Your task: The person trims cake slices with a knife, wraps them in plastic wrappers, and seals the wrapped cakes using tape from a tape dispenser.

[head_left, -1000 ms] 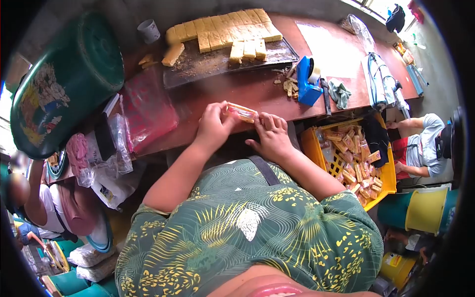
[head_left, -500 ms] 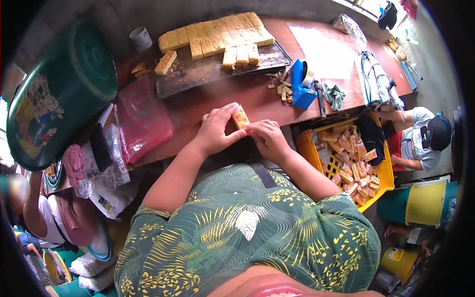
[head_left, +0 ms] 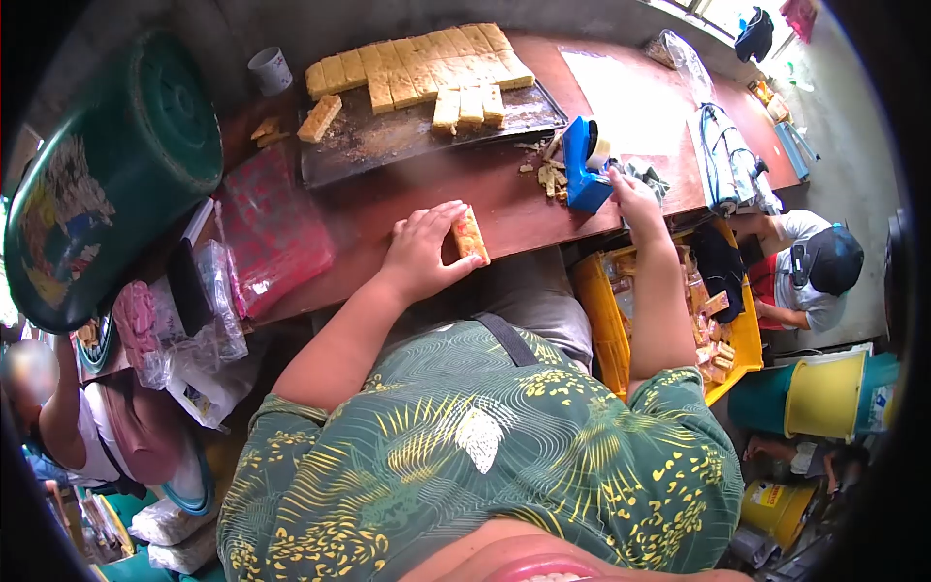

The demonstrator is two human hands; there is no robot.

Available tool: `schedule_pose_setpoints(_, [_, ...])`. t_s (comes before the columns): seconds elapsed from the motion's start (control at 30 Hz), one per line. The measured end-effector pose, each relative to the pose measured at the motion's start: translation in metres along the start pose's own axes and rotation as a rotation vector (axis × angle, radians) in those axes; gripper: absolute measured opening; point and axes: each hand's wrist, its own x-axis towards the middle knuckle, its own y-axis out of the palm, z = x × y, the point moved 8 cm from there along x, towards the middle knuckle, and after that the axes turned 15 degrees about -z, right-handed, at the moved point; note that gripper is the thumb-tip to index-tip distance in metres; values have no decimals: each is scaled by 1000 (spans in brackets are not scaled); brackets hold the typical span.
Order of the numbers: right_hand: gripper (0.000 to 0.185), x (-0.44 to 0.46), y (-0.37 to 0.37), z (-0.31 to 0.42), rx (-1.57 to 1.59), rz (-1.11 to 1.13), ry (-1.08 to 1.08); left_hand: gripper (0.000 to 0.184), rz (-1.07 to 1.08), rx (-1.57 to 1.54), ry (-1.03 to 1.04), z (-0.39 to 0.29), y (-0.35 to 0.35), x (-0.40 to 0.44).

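My left hand (head_left: 424, 250) is closed around a wrapped cake bar (head_left: 469, 236), which rests near the front edge of the brown table. Thumb and fingers press on its sides, and its top shows orange and red printing. My right hand (head_left: 635, 202) reaches to a blue tape dispenser (head_left: 585, 175). Its fingers are pinched together at the dispenser's right end; what lies between them is hidden. Behind my hands, a dark baking tray (head_left: 359, 160) bears rows of cut yellow cake (head_left: 417, 66), with a few pieces set apart.
A yellow crate (head_left: 603, 335) holding many wrapped bars stands at right, below the table (head_left: 388, 199). A green tub (head_left: 126, 175), red-patterned plastic (head_left: 276, 228) and a white mug (head_left: 270, 71) are at left. Cake scraps (head_left: 551, 182) lie beside the dispenser. Other people are at both sides.
My right hand has left the wrapped bar and moved right to the tape dispenser. My left hand stays on the bar, which has hardly moved.
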Motion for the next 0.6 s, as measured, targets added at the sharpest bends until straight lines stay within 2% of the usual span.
schedule_pose_setpoints(0.03, [36, -7, 8, 6, 118, -3, 145, 80, -4, 2, 10, 0, 0, -2])
schedule_pose_setpoints(0.13, [37, 8, 24, 15, 198, -8, -88, 81, -6, -27, -4, 0, -1, -2])
schedule_pose_setpoints(0.2, [35, -2, 13, 34, 42, -155, -335, 80, 2, -25, -3, 0, -1, -1])
schedule_pose_setpoints(0.3, [37, -67, -5, 75, -239, -336, -680, 79, -7, -22, 6, 4, 2, -4])
schedule_pose_setpoints(0.43, [42, -66, -11, 22, -460, -455, -718, 77, -7, -12, 0, 7, 5, -5])
schedule_pose_setpoints(0.53, [43, -77, 8, 23, -383, -222, -616, 74, -26, -17, 0, 7, 3, -4])
schedule_pose_setpoints(0.57, [39, -86, 27, 23, -193, -107, -533, 73, -20, -25, -7, 7, 2, -3])
schedule_pose_setpoints(0.6, [31, -108, 48, 40, -64, 48, -571, 72, -14, -34, -12, 6, 2, -2])
